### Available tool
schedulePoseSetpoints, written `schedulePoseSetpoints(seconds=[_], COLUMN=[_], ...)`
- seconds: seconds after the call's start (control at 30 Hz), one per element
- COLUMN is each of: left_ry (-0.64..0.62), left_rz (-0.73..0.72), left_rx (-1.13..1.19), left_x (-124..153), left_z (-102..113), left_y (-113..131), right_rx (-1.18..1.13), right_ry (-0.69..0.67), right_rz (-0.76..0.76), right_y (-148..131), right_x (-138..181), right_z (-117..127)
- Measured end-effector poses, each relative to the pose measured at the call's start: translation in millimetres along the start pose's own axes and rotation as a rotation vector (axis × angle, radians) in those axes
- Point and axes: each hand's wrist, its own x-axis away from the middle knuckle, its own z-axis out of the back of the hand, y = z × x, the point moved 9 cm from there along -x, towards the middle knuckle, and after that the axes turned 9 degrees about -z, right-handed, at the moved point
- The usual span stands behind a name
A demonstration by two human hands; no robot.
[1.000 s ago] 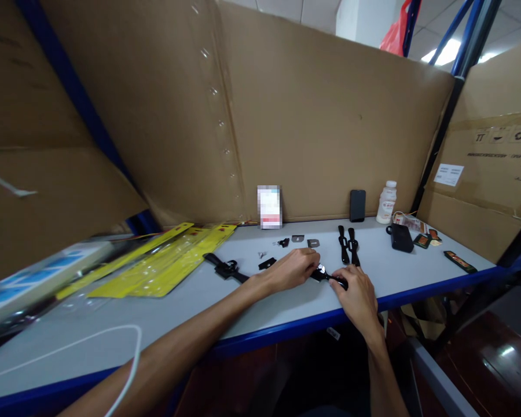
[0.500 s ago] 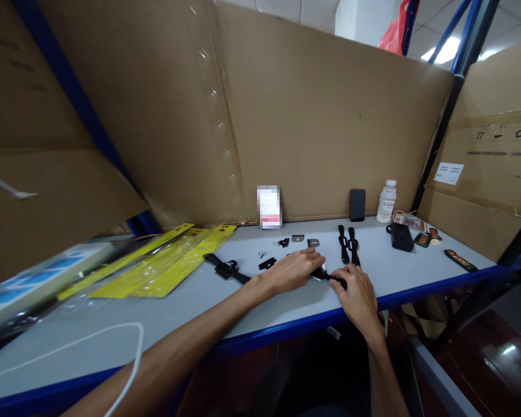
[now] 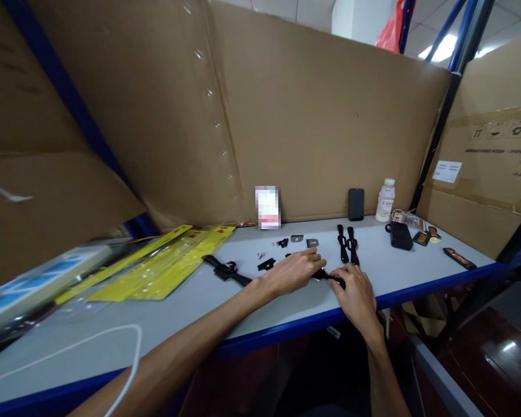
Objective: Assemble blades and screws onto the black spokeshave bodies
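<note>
A black spokeshave point(image 3: 323, 275) lies low over the table between my two hands. My right hand point(image 3: 356, 292) is closed around its near-right handle. My left hand point(image 3: 301, 269) is closed over its middle and left part, fingers bunched together; the fingertips' exact hold is partly hidden. Beyond my left hand lie two slotted metal blades, one blade point(image 3: 297, 238) behind the other blade point(image 3: 312, 243). A black cap piece point(image 3: 267, 264), a smaller dark part point(image 3: 283, 242) and small screws point(image 3: 260, 255) lie to the left. Another spokeshave point(image 3: 226, 271) rests beside my left forearm.
Two more black spokeshaves point(image 3: 347, 244) lie behind my right hand. A phone point(image 3: 356, 204), a bottle point(image 3: 385, 200) and a black case point(image 3: 400, 236) stand at the back right. Yellow packaging point(image 3: 165, 272) covers the left. A white cable point(image 3: 136, 341) crosses my left forearm.
The view has shifted slightly. Both hands stay at the spokeshave, with the left fingers moved a little over its middle and the tool turned slightly.
</note>
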Motion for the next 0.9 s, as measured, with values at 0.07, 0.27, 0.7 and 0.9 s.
schedulePoseSetpoints(seconds=[0.07,0.27,0.7,0.9], left_ry=[0.011,0.085,0.171,0.157], left_rz=[-0.002,0.061,0.302,0.345], left_rx=[0.006,0.076,0.253,0.229], left_x=[0,1,6,7], left_z=[-1,-4,-11,-10], left_y=[-1,-10,-37,-35], right_rx=[0.003,0.007,-0.010,0.022], right_ry=[-0.015,-0.049,-0.030,-0.034], right_rz=[-0.011,-0.020,-0.039,-0.015], right_y=[0,-1,1,-2], right_x=[0,0,-1,0], right_z=[0,1,0,1])
